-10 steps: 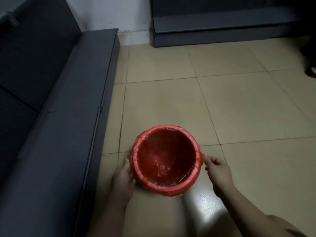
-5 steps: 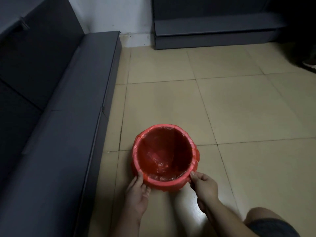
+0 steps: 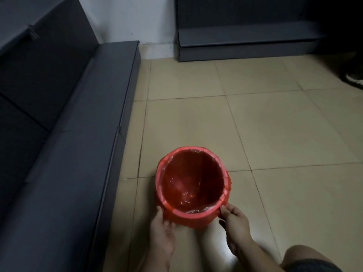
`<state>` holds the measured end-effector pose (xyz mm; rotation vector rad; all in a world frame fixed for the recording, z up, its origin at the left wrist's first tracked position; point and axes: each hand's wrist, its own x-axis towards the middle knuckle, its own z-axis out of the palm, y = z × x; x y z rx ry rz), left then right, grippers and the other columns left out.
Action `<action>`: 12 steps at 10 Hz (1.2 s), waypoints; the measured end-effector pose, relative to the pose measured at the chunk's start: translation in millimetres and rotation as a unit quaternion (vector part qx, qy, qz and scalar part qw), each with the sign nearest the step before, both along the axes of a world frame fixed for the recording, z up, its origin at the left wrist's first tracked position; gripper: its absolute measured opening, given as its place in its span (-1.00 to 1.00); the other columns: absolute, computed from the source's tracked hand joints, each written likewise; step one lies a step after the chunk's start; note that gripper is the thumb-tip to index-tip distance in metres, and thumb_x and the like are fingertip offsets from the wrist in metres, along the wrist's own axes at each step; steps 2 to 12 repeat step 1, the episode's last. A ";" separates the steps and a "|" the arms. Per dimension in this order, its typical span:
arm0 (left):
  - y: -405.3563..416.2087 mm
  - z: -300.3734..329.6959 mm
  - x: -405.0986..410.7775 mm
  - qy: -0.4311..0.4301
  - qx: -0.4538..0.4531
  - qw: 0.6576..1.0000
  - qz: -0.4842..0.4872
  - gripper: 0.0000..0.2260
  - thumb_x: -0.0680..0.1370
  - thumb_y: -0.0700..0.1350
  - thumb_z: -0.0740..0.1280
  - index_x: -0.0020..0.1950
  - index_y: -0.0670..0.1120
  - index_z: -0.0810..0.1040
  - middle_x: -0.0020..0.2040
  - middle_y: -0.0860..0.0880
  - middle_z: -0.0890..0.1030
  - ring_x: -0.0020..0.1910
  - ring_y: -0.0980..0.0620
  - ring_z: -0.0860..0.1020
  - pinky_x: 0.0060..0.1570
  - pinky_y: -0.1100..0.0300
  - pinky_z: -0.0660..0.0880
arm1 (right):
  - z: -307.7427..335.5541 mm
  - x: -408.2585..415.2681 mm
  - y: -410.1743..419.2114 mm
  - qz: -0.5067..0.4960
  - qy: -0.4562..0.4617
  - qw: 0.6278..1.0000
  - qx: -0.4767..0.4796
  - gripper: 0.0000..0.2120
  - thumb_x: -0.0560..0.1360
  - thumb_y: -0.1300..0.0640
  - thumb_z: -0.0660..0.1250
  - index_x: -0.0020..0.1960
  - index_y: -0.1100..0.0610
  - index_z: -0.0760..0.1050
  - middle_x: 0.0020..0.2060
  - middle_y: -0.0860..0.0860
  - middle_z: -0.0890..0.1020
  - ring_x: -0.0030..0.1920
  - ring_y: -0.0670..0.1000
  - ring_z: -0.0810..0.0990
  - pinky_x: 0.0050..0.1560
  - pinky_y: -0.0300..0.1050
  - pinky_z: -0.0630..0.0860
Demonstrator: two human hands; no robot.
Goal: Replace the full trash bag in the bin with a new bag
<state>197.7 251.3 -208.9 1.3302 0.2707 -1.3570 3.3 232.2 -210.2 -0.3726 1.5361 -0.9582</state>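
Observation:
A small round red bin (image 3: 193, 215) stands on the tiled floor, lined with a red plastic bag (image 3: 188, 179) whose edge is folded down over the rim. The inside looks empty. My left hand (image 3: 163, 230) touches the bin's near-left side, fingers on the folded bag. At the near-right side my right hand (image 3: 234, 220) pinches the bag's folded edge just under the rim. No full trash bag is in view.
A long dark grey sofa (image 3: 64, 146) runs along the left, close to the bin. A dark low cabinet (image 3: 245, 42) stands against the far wall. Beige tiles (image 3: 275, 124) stretch to the right. My knee (image 3: 312, 260) shows at the bottom right.
My hands slid from the bin's left and right sides to its near edge and now hold the folded bag there. The camera drew back a little.

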 end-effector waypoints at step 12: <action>15.6 16.7 7.3 -0.029 0.084 0.996 0.004 -0.50 0.61 0.13 0.19 0.44 -0.14 0.44 0.41 -0.17 0.50 0.43 -0.19 0.38 0.41 -0.07 0.21 | 15.2 -10.2 17.0 -0.044 0.069 0.996 0.039 -0.79 0.52 0.22 0.40 0.16 0.18 0.60 -0.17 0.15 0.68 -0.15 0.15 0.60 -0.15 0.01 0.52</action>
